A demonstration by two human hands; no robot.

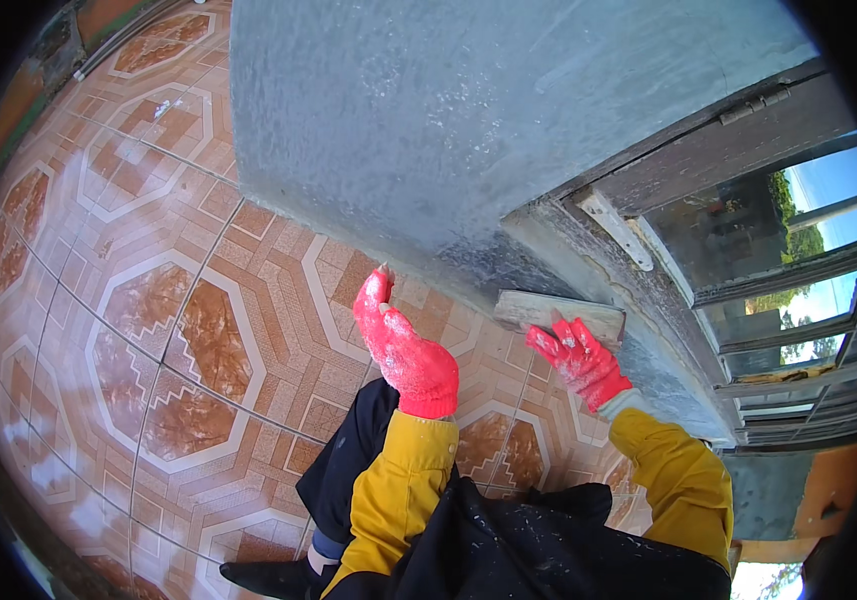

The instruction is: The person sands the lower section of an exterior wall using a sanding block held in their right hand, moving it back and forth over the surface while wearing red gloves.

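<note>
My right hand (580,361), in a red knitted glove with bare fingertips, is shut on a worn, flat rectangular board (559,313). The board lies against the lower part of a grey plastered wall (398,135), near the corner below the window. Farther left, my left hand (409,341) wears the same kind of glove and holds nothing. Its fingers point towards the wall's foot, the thumb a little apart from them. White dust coats both gloves. Pale specks and a darker, rubbed-looking patch show on the plaster.
A weathered window frame (683,142) with glass panes, a hinge (755,106) and a pale metal latch plate (614,227) stands at right. Patterned brown floor tiles (180,360) spread to the left. A dark shoe (271,577) rests on them at the bottom.
</note>
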